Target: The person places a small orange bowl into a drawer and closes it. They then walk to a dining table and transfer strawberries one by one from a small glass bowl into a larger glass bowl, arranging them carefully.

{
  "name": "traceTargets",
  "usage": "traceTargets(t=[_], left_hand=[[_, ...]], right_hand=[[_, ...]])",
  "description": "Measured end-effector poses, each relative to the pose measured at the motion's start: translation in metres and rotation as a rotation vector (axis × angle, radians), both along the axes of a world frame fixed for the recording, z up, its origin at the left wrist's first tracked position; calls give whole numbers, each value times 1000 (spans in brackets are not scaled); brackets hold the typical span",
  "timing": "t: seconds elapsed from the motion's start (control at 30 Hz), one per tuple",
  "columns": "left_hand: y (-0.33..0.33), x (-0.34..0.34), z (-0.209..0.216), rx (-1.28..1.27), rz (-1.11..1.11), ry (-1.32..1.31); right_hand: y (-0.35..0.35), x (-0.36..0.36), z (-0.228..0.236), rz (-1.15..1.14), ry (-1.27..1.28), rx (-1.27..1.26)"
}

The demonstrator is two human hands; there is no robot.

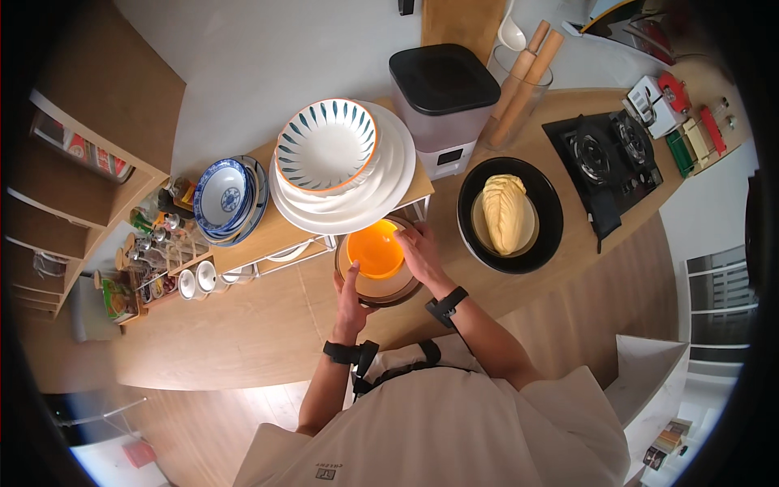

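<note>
Both hands are on an orange bowl (377, 253) at the middle of the wooden counter. My right hand (420, 258) pinches its right rim. My left hand (350, 302) holds the near left side, with the thumb over the rim. Beneath the orange bowl is a wider brown-rimmed dish (391, 290), partly hidden by the hands and bowl. Just beyond rises a stack of white plates (398, 174), topped by a white bowl (329, 146) with an orange rim and green strokes.
To the right, a black pan (550, 231) holds a pale-yellow ridged thing (507, 213). Behind stand a black-lidded bin (445, 77) and a glass jar (519, 101) with rolling pins. A gas stove (600, 174) is far right; blue-patterned bowls (223, 197) sit on a shelf at left.
</note>
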State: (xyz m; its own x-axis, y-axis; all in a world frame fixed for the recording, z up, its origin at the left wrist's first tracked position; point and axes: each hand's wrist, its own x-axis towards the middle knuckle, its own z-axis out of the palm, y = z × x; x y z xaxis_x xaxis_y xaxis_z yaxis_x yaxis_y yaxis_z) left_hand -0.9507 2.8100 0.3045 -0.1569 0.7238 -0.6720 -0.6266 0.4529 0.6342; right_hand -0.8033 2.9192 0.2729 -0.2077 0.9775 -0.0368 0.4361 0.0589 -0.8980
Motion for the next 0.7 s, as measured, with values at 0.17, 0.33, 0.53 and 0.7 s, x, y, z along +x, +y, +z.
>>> traceTargets(t=[0.17,0.33,0.53,0.7], left_hand=[[-4,3,-2,-1,-15,0],[3,9,11,-61,-15,26],[14,-7,-4,39,-79,-36],[33,-12,-5,-21,-119,22]], right_hand=[[-3,4,-11,-17,-43,2],[1,2,-6,-2,-60,-69],[15,-3,-3,25,-57,-115],[32,-10,-16,52,-27,-13]])
